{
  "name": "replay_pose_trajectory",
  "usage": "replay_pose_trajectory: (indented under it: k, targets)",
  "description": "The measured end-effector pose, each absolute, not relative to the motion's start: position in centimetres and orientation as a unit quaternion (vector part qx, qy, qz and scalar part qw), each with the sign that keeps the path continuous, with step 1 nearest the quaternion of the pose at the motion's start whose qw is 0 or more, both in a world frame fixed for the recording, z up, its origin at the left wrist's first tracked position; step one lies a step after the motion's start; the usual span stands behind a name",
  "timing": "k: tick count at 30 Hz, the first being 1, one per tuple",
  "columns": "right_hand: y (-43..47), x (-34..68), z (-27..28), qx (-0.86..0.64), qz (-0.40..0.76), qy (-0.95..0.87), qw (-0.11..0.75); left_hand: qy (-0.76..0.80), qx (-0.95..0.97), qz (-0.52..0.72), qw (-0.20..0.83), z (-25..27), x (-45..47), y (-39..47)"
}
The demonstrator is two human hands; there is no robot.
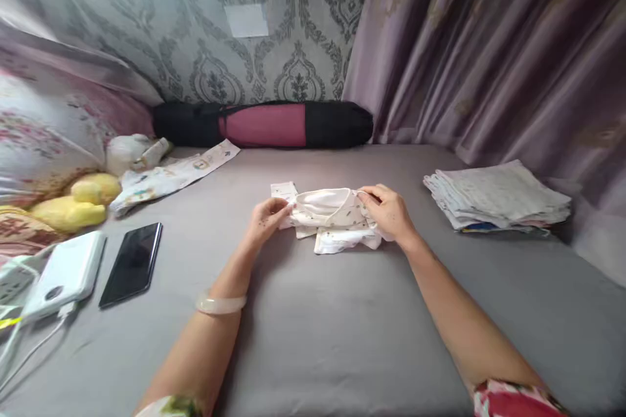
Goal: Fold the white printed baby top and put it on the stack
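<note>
A small white baby garment (332,214) with a scattered print is in the middle of the grey bed sheet, its neckline facing me and partly bunched. My left hand (267,220) pinches its left shoulder edge between thumb and fingers. On the other side, my right hand (388,212) grips the right shoulder edge in the same way. Sleeves or lower parts of the garment stick out behind my left fingers and in front, below the neckline. What lies under the raised neckline is hidden.
Folded cloths (499,195) form a stack at the right. A phone (132,264), a white power bank (66,273) with cables, a yellow plush toy (73,205) and a printed cloth (171,179) lie left. Along the wall rests a black-and-pink long bag (264,125).
</note>
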State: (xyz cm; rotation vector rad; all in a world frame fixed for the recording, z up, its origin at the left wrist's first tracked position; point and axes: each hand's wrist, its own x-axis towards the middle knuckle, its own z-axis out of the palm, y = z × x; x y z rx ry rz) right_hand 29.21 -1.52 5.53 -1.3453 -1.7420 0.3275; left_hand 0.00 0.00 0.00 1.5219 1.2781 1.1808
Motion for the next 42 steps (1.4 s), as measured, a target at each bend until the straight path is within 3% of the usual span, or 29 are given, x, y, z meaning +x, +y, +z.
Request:
replay_pose_trajectory:
  k: [7,14,23,27,32,37,42]
  targets:
    - [-1.5,29.6,7.1,-0.541,0.183,-0.664,0.483,0.523,0.545,0.578,0.308,1.6,0.5,0.5]
    - [-2.6,29.6,11.7,-0.496,0.287,-0.633,0.521,0.445,0.557,0.66,0.236,7.7,0.7,-0.4]
    - [-3.6,31.1,18.8,-0.479,0.297,-0.662,0.494,0.452,0.755,0.473,0.033,19.0,-3.0,-2.7]
    - [-3.2,31.1,19.5,-0.48,0.29,-0.692,0.454,0.476,0.793,0.375,0.067,20.3,-4.2,-2.3]
    - [-2.5,30.6,19.8,-0.454,0.29,-0.678,0.5,0.457,0.676,0.558,0.15,19.5,-4.2,-1.9]
    - [-2.4,30.4,19.9,-0.401,0.288,-0.683,0.539,0.376,0.63,0.606,0.307,19.9,-3.4,-2.3]
    - [-1.8,30.2,19.5,-0.418,0.309,-0.673,0.526,0.412,0.645,0.552,0.329,19.5,-2.7,-2.0]
